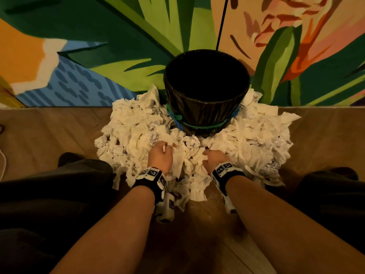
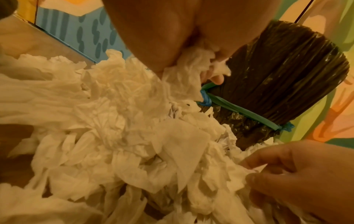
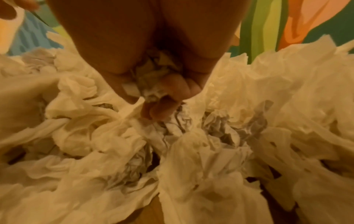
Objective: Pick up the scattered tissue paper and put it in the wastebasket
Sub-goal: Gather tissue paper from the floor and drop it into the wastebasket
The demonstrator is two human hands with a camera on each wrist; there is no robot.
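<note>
Wall: painted mural (image 1: 122,32), green leaves, orange and blue areas | Floor: wood planks (image 1: 39,131) | Light: dim, warm

Head view: I am looking down and forward from above my own forearms, taking in my left hand (image 1: 160,156), my right hand (image 1: 215,159), the tissue pile (image 1: 134,125) and the wastebasket (image 1: 205,107) against the painted wall (image 1: 98,46). Left wrist view: I am looking along my left hand (image 2: 172,37), very near the tissue pile (image 2: 114,121), facing the wastebasket (image 2: 287,75); my right hand (image 2: 306,174) is showing at lower right. Right wrist view: I am looking along my right hand (image 3: 149,53), close above the tissue pile (image 3: 191,151). All three views are sharing the pile and the wall.
</note>
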